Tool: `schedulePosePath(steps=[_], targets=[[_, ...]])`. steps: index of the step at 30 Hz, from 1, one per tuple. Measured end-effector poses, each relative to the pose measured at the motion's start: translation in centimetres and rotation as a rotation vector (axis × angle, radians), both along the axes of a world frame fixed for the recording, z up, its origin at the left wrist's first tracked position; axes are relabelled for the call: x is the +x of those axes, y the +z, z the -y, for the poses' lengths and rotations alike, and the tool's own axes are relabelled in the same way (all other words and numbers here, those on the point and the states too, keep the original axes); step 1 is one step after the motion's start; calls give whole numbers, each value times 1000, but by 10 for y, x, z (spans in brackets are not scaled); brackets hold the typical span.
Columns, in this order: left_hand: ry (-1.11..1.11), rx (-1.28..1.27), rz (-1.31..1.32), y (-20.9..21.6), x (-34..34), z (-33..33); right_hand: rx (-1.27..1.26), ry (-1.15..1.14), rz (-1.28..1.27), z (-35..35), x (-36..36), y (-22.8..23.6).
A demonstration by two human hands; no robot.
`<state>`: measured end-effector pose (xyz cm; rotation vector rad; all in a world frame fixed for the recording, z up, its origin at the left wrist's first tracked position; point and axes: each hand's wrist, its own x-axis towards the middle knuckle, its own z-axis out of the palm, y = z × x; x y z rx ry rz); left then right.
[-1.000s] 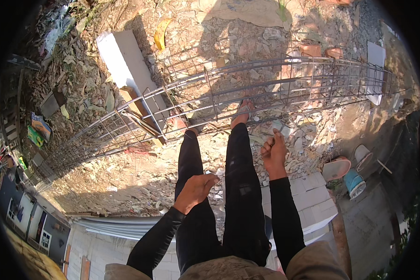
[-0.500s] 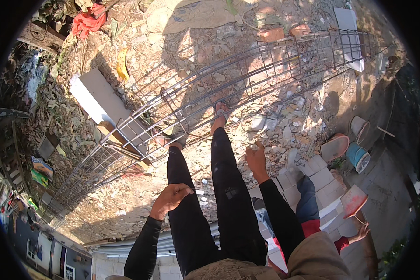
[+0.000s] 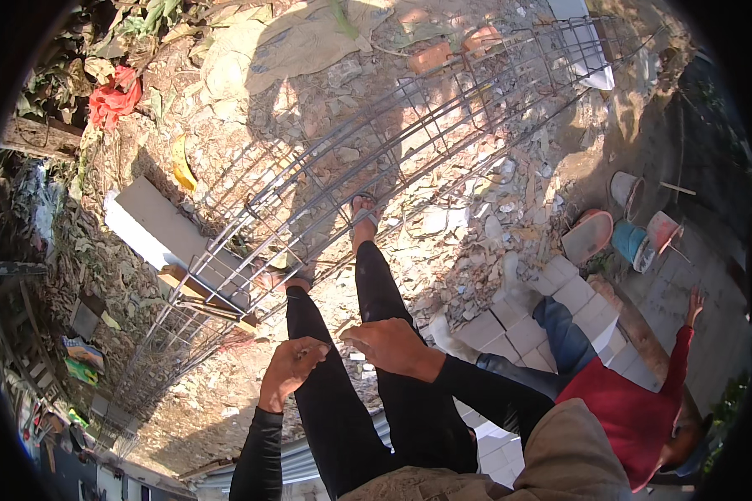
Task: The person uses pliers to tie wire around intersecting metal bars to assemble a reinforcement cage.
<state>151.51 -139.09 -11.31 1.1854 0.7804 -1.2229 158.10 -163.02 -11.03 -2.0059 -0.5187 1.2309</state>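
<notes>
A long steel rebar cage (image 3: 251, 210) lies slantwise over rubble ground, from the lower left to the upper right. My feet stand at its near side, one foot (image 3: 363, 207) partly behind its bars. Above my thighs, apart from the cage, my left hand (image 3: 294, 369) is closed, thumb and fingers pinched together. My right hand (image 3: 395, 346) is closed too, its fingertips pointing toward the left hand with a small gap between them. Anything within either pinch is too small or hidden to name.
A white-sided slab (image 3: 154, 221) props the cage at left; a white block (image 3: 593, 58) lies under its far end. Several buckets, one blue (image 3: 631, 244), stand at right. A co-worker in a red shirt (image 3: 618, 409) bends beside stacked pale blocks (image 3: 572, 292), an arm outstretched.
My right hand has come down and left, close to my left hand. The co-worker has moved further into view, and a red-and-white bucket now stands beside the blue one, out of their hand.
</notes>
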Motion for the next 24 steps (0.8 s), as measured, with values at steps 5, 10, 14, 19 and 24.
schedulePosePath(steps=[5, 10, 14, 19, 24], targets=[[89, -39, -17, -14, -2, 4, -20, -65, -29, -1, 7, 2], [494, -106, -212, -23, -2, 19, 45, -97, 8, 10, 2, -3], [440, -103, -185, -25, -16, 5, 60, -63, -30, -5, 2, -3], [454, -150, -109, -32, -6, 23, 35, -208, 18, 7, -8, -12], [533, -182, -95, -45, -14, 33, -52, -240, -24, 5, -15, -22]])
